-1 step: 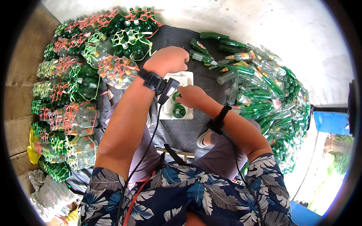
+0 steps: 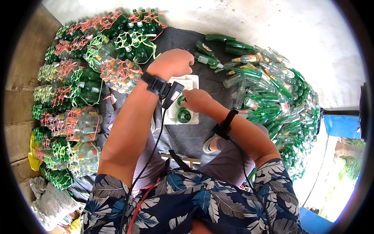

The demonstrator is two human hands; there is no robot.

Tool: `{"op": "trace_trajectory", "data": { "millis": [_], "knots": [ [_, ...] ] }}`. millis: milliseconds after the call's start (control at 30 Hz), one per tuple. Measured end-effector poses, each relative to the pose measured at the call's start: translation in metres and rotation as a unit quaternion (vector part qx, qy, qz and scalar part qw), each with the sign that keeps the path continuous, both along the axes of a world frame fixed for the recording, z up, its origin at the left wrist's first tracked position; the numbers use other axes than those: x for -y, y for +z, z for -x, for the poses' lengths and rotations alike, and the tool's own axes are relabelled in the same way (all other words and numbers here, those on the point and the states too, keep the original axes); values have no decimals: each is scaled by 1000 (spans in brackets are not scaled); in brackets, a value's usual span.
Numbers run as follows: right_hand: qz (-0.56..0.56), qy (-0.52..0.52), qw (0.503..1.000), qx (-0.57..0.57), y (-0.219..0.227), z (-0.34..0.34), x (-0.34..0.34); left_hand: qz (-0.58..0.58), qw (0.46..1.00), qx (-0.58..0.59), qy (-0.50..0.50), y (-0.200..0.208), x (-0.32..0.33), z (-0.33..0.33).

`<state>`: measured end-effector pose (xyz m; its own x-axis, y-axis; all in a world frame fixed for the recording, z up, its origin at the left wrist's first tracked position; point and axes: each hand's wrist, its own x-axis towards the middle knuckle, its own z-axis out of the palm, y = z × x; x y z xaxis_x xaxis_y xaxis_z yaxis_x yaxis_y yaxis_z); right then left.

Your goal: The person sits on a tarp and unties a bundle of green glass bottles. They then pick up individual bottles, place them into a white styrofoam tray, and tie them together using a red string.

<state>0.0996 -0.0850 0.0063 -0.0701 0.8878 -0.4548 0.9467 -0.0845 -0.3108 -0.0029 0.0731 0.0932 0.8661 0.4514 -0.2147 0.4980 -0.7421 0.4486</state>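
Observation:
In front of me a white moulded tray (image 2: 194,119) lies on dark cloth. A green glass bottle (image 2: 183,116) stands upright on its near part. Just beyond it is a second green bottle (image 2: 180,100), partly covered by my right hand (image 2: 197,101), whose fingers are bent closed around its side; the fingertips are mostly hidden. My left hand (image 2: 173,63) is over the tray's far end with its fingers curled in. What it grips, if anything, is out of sight beneath it. Black bands are on both wrists, and the left one carries a small black box (image 2: 174,94).
On the left stand many bundles of bottles (image 2: 82,119) tied with red and green cord. A large pile of loose green and clear bottles (image 2: 269,93) fills the right side. A pale wall (image 2: 253,17) rises behind, and a black cable (image 2: 150,146) runs along my left arm.

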Motion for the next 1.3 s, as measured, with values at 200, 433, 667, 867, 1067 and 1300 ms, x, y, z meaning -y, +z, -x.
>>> {"op": "trace_trajectory", "data": {
  "millis": [200, 433, 667, 867, 1067, 1300],
  "knots": [
    [-8, 13, 1000, -4, 2, -5, 1, -13, 999, 43, 9, -7, 0, 2],
    [5, 14, 1000, 19, 2, -20, 0, 8, 1000, 15, 6, 0, 2, 2],
    [-82, 28, 996, -33, -29, -89, -8, 6, 1000, 12, 16, -1, 5, 0],
    [97, -237, 938, -234, -36, -164, -24, 3, 1000, 24, 4, 7, 11, 3],
    [52, -364, 883, -292, -83, -229, -22, -18, 999, 46, -8, 6, 17, 1],
    [33, -256, 962, -94, -208, -337, -9, -34, 996, 77, -30, 3, 32, 3]
  ]
}}
